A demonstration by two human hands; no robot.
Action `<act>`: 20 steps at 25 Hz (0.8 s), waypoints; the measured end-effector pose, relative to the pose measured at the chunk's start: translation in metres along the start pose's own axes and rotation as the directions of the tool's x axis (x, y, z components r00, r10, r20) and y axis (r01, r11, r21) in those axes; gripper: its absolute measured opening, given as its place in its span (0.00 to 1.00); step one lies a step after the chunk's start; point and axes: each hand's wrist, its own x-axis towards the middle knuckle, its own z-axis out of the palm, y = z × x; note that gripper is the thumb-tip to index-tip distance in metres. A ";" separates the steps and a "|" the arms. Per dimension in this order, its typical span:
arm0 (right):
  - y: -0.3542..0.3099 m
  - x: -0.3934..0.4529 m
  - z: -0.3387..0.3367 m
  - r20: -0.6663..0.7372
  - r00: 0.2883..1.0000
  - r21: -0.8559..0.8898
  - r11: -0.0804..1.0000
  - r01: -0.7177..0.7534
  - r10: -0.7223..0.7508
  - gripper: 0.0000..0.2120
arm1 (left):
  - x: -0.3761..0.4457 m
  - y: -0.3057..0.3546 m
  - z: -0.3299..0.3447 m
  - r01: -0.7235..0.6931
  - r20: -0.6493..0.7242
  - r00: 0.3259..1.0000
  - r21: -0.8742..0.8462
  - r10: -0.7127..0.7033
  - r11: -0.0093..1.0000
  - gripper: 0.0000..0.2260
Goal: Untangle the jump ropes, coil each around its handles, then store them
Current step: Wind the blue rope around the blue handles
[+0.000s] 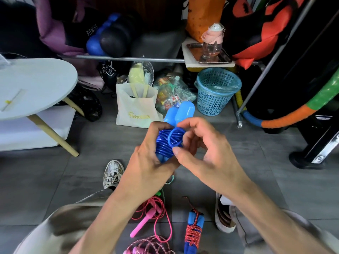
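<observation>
Left hand (146,153) wraps around the blue jump rope (169,142), fingers curled over the coils wound round its two light blue handles (180,111); the bundle is held up over the floor, handle ends pointing away. Right hand (200,143) pinches a loose loop of the same blue cord at the side of the bundle, thumb and forefinger closed on it. On the grey tile floor (275,171) near the person's feet: a pink jump rope (146,219), uncoiled and lying loose; a red-and-blue rope (193,230) already wound around its blue handles; a pinkish braided rope (148,244) at the bottom edge, still in a heap. Farther back stand a blue mesh basket (216,92), a white paper bag (136,109) and a round white table (34,85) at left.
</observation>
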 end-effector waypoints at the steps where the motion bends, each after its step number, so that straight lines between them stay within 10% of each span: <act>1: 0.002 0.000 0.001 -0.039 0.999 -0.083 0.996 0.024 -0.027 0.13 | 0.000 0.000 0.001 0.006 0.004 1.000 0.009 -0.006 1.000 0.19; 8: 0.015 0.004 0.018 -0.200 0.909 -0.525 0.823 0.217 -0.367 0.10 | 0.001 0.001 0.009 -0.033 -0.034 0.999 -0.038 0.031 0.999 0.16; 20: 0.013 0.004 0.016 -0.164 0.949 -0.326 0.923 0.207 -0.271 0.08 | 0.011 -0.009 0.004 -0.001 -0.157 0.987 -0.249 -0.040 0.968 0.09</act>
